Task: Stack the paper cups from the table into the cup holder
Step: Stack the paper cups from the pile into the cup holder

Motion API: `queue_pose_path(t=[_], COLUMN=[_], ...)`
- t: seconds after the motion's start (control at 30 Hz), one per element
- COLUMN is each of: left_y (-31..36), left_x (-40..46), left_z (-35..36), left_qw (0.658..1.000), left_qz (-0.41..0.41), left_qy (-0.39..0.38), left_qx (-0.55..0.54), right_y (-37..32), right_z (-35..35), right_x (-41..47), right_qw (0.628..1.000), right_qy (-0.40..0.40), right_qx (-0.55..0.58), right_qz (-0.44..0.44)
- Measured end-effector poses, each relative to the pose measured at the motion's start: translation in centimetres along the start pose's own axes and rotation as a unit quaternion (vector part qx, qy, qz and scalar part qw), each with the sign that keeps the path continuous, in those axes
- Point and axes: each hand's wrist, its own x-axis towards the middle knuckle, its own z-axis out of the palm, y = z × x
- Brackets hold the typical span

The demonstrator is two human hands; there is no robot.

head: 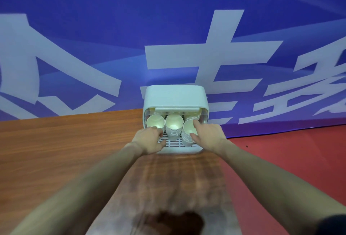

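Note:
A white cup holder point(175, 95) with a raised lid stands at the far edge of the wooden table point(56, 141), its slotted tray pulled out toward me. Three stacks of white paper cups stand on the tray: a left stack point(155, 121), a middle stack point(174, 127) and a right stack point(188, 133). More cups show behind them under the lid. My left hand point(149, 140) rests at the tray's left front, fingers curled by the left stack's base. My right hand point(207, 134) wraps its thumb and fingers around the right stack.
A blue banner with large white characters point(196, 56) rises right behind the holder. Red floor point(280, 150) lies to the right past the table's edge. A dark blotch point(177, 221) sits on the wood near me.

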Motion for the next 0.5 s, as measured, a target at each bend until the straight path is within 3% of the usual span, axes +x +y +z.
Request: queue_pose_path(t=[0.07,0.1,0.17,0.23,0.4,0.5], left_y=[1.4,2.3,4.2,5.6,7.5,8.4], left_x=[0.3,0.5,0.9,1.1,1.8,1.8], left_z=[0.7,0.9,1.7,2.7,6.1,6.3], left_qw=[0.976,0.943,0.868,0.791,0.666,0.63], left_qz=[-0.067,-0.091,-0.112,-0.147,-0.233,-0.22], left_qy=[-0.017,-0.032,-0.066,-0.073,-0.07,-0.063], left_qx=[-0.206,-0.32,-0.48,-0.59,-0.705,-0.742], right_y=[0.6,0.9,1.5,1.8,1.2,0.3], right_z=[0.4,0.7,1.7,2.6,5.5,5.9], right_x=[-0.4,-0.6,-0.8,-0.6,-0.2,-0.3], right_qw=[0.99,0.974,0.905,0.81,0.573,0.515], right_qy=[0.037,0.041,0.036,0.011,-0.046,-0.056], right_qx=[0.114,0.191,0.374,0.523,0.746,0.781], right_qz=[0.071,0.115,0.201,0.264,0.338,0.348])
